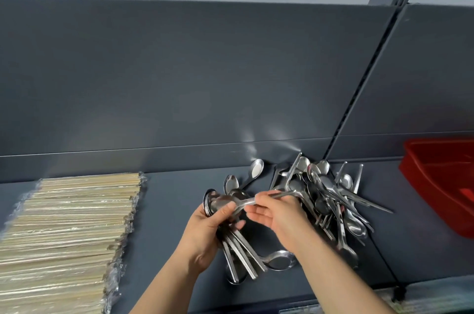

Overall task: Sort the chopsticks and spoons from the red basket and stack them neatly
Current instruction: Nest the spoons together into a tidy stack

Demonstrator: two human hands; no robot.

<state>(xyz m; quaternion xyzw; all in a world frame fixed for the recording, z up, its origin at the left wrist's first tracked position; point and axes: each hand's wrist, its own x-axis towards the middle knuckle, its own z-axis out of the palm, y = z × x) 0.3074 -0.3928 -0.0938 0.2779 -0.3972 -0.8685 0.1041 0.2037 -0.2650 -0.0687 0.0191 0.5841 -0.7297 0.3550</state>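
1. Dark grey metal back panel (205,70): upright, runs the full width at the far side.
2. Dark grey flat shelf surface (169,224): carries every item below.
3. Stack of pale wooden chopsticks in clear plastic wrappers (69,236): left side, laid in level rows with the ends lined up, well apart from the spoons.
4. Red plastic basket (425,193): right edge, partly out of frame, just beside the loose spoon pile; its contents cannot be made out.
5. Loose pile of stainless steel spoons (331,193): centre right, tangled, handles pointing many ways, against the back panel.
6. Left hand (205,231): fingers curled round a nested bundle of steel spoons (238,254), bowls far, handles fanned toward the near edge.
7. Right hand (279,216): thumb and forefinger pinch the handle of a single steel spoon (247,202), whose bowl lies against the top of the bundle.
8. Lone steel spoon lying flat (279,259): on the shelf near the bundle's handles.
9. Lone steel spoon with pale bowl (256,168): far side, by the back panel.
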